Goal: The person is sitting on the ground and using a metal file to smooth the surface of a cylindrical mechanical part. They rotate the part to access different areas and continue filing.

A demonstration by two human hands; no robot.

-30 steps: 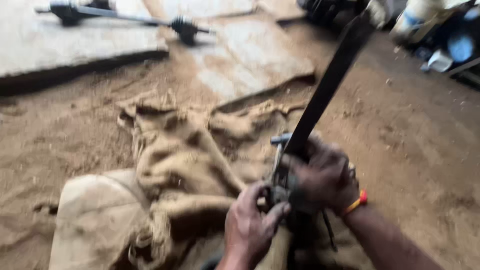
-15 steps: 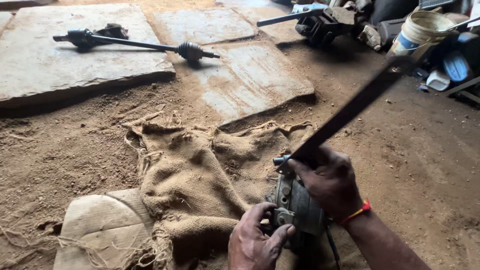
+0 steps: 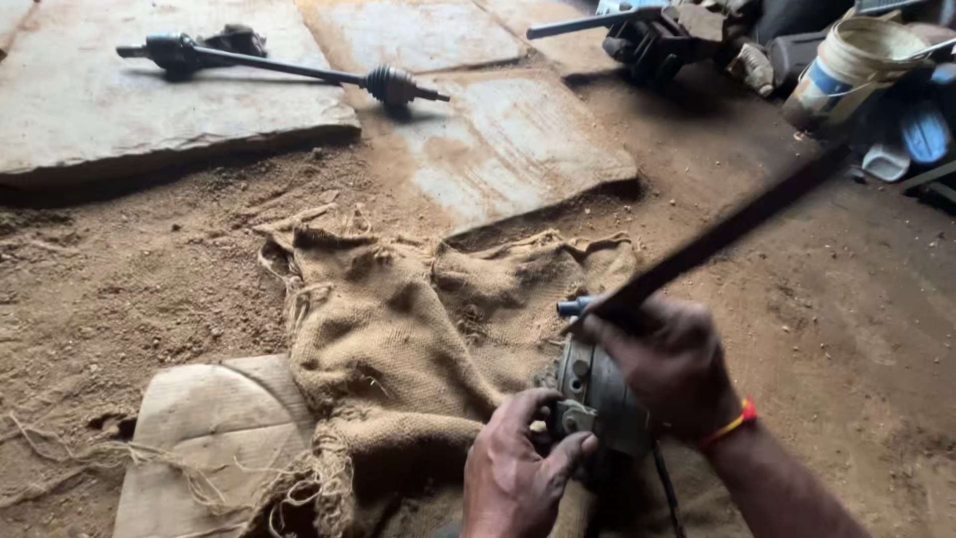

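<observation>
A grey metal machine part [image 3: 597,394] rests on a crumpled burlap sack [image 3: 418,339] at the bottom of the head view. My left hand [image 3: 518,468] grips the part's near side with fingers curled around it. My right hand [image 3: 667,364] sits on top of the part and holds a long dark flat bar [image 3: 727,234] that slants up toward the right. The bar's lower end meets a small bluish fitting [image 3: 573,307] on the part. A red and orange band circles my right wrist.
A piece of cardboard [image 3: 209,428] lies under the sack on sandy ground. A drive shaft [image 3: 289,68] lies on stone slabs [image 3: 508,149] at the back. A white bucket [image 3: 846,60], machine parts [image 3: 657,40] and other clutter crowd the upper right.
The bar has swung from nearly upright down to a lower slant toward the right. The view has lifted, showing more of the slabs and the bucket. Both hands stay on the part.
</observation>
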